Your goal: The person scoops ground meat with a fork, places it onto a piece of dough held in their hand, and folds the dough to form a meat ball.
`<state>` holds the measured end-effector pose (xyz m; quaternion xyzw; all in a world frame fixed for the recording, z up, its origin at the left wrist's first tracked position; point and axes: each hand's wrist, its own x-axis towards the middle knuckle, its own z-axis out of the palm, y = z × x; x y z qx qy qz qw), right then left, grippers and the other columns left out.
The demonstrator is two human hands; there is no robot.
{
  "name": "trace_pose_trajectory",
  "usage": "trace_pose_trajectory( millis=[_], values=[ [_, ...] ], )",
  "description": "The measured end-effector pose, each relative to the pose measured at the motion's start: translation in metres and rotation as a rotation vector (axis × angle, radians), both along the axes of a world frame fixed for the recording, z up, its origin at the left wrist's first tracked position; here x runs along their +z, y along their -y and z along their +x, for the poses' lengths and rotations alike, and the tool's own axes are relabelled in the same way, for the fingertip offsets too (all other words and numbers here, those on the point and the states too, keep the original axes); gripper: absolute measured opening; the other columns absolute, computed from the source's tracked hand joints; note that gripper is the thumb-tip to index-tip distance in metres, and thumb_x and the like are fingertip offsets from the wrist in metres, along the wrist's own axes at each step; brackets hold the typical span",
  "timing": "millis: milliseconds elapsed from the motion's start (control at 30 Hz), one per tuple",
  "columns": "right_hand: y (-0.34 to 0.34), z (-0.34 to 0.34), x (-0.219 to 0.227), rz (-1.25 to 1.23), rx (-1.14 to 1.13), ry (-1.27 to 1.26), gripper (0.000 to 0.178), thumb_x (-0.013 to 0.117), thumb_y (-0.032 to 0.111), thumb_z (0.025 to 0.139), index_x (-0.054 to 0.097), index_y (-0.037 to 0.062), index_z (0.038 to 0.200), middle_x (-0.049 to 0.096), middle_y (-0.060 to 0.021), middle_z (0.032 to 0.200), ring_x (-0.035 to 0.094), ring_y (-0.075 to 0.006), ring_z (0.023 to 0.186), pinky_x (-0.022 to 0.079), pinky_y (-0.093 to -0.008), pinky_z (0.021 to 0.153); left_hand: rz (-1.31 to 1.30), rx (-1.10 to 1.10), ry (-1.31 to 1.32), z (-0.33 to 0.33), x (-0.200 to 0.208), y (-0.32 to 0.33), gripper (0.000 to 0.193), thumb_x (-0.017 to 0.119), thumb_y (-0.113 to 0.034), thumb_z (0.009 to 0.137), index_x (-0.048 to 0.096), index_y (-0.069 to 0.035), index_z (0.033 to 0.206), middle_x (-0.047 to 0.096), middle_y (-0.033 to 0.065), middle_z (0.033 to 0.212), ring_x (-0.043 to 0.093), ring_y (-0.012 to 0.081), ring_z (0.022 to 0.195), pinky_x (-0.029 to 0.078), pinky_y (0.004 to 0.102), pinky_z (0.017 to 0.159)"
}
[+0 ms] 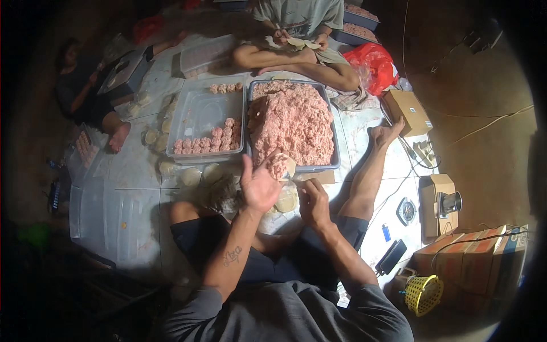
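My left hand [260, 187] is palm up in front of the tray, thumb spread. Across its fingers lies a round pale dough wrapper [290, 169] with pink minced meat [278, 166] on it. My right hand [314, 200] is closed just right of the wrapper, its fingers round something thin that I cannot make out. Beyond both hands, a grey-blue tray [336, 161] holds a large mound of minced meat [293, 122]. To its left, a clear plastic box [196, 117] contains rows of filled dumplings [208, 144]. Stacked round wrappers [286, 200] lie below my hands.
Another person [296, 34] sits opposite, holding a wrapper; a second person sits far left. At right are a red plastic bag [373, 65], cardboard box [407, 113], ashtray [407, 211], blue lighter [386, 232] and yellow basket [423, 295]. Cables cross the floor. A clear lid [102, 222] lies left.
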<state>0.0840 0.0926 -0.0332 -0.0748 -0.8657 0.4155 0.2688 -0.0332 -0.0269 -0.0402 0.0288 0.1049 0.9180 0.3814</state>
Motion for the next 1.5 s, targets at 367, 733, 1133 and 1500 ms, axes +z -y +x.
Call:
trace_pose_trajectory(
  millis=[367,733,1133,1500],
  values=[
    [-0.016,0.02,0.044,0.19,0.222,0.315,0.017,0.059,0.007,0.092,0.069,0.0054,0.106,0.063,-0.0188,0.091,0.066,-0.0361,0.082,0.054,-0.0416,0.073,-0.24,-0.004,0.174,-0.01,-0.04,0.044,0.086,0.037,-0.07,0.096,0.049,0.004,0.138,0.051,0.0231,0.144,0.048,0.0349,0.134,0.038,0.0491,0.113],
    [-0.019,0.032,0.049,-1.059,0.275,0.337,0.01,0.064,0.01,0.099,0.064,0.0047,0.107,0.058,0.0035,0.082,0.043,-0.0033,0.063,0.033,-0.0208,0.054,-0.373,-0.073,-0.272,0.016,-0.048,0.053,0.038,0.065,-0.042,0.095,0.059,-0.013,0.119,0.065,0.001,0.108,0.065,0.02,0.103,0.052,0.0411,0.091],
    [-0.019,0.038,0.083,-0.912,0.298,0.074,0.009,0.062,0.001,0.097,0.063,0.0009,0.105,0.061,-0.0006,0.085,0.049,-0.0078,0.067,0.039,-0.0241,0.057,-1.471,0.425,-1.192,0.02,-0.087,0.05,0.057,0.078,-0.022,0.086,0.051,0.003,0.128,0.064,0.0153,0.118,0.063,0.0248,0.112,0.051,0.034,0.094],
    [0.024,0.038,0.043,0.023,0.194,0.047,0.03,0.063,-0.006,0.084,0.069,0.0051,0.111,0.063,-0.0151,0.09,0.065,-0.0336,0.078,0.052,-0.041,0.066,-0.017,0.047,-0.033,0.022,0.035,0.052,0.095,0.029,-0.073,0.097,0.038,0.009,0.145,0.047,0.0276,0.145,0.047,0.0393,0.135,0.036,0.0512,0.114]
  ],
)
